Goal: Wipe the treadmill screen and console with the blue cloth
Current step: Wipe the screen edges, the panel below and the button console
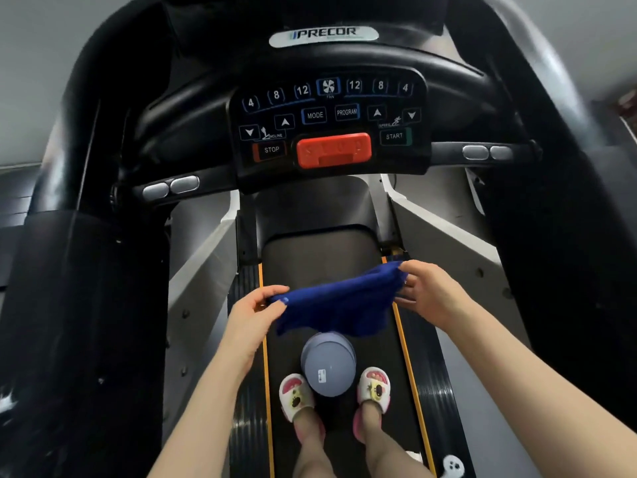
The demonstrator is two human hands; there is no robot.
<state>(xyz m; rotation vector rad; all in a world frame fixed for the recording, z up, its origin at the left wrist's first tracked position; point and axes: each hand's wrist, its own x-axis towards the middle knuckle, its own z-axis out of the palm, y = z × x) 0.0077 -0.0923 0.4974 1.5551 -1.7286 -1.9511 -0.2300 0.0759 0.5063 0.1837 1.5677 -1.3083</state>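
Observation:
The blue cloth [339,305] hangs stretched between both hands above the treadmill belt. My left hand [253,313] pinches its left edge and my right hand [429,294] pinches its right corner. The black console [327,122] stands ahead and above, with white-labelled buttons, a STOP and a START key and a large red stop bar [333,150]. Higher up, the dark screen area [303,12] sits above the silver brand badge [323,35]; most of it is cut off by the frame's top. Both hands are well below the console, apart from it.
A grey bucket [327,367] stands on the black belt [331,257] between my feet in white slippers [296,396]. Black handlebars with silver grip sensors [170,188] reach out to both sides. Thick black side arms flank the console. A small white object [453,465] lies at the lower right.

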